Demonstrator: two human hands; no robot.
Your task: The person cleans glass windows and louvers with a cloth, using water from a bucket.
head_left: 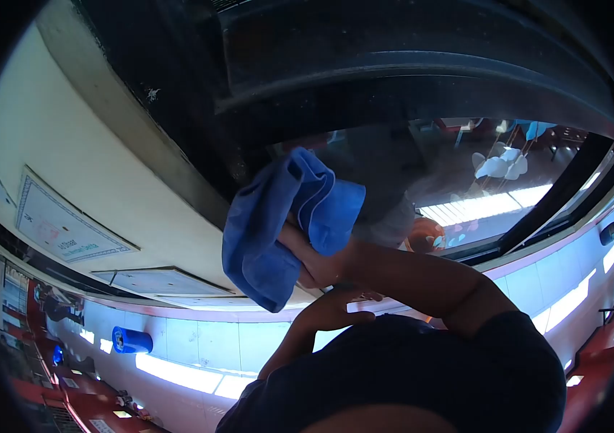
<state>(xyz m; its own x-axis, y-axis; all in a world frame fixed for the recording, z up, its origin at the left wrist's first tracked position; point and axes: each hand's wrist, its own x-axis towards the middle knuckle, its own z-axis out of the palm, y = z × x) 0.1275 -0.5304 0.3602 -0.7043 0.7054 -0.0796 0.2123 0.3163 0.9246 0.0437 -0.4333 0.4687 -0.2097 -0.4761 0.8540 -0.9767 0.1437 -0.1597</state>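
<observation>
A crumpled blue cloth (pixel 260 238) is bunched in my right hand (pixel 314 260), whose fingers are partly covered by its folds. It is up against the dark frame beside a glass pane (pixel 386 180). Below my right forearm is my left hand (pixel 332 309), close to my body. Its thumb stands apart from the fingers, which are partly hidden behind the forearm, and I see nothing held there.
A pale wall on the left carries a framed certificate (pixel 69 220) and another frame (pixel 170 281). A blue bin (pixel 132 340) stands on the light floor, with red tables (pixel 98 404) at lower left. White and orange decorations (pixel 502 164) show in the glass.
</observation>
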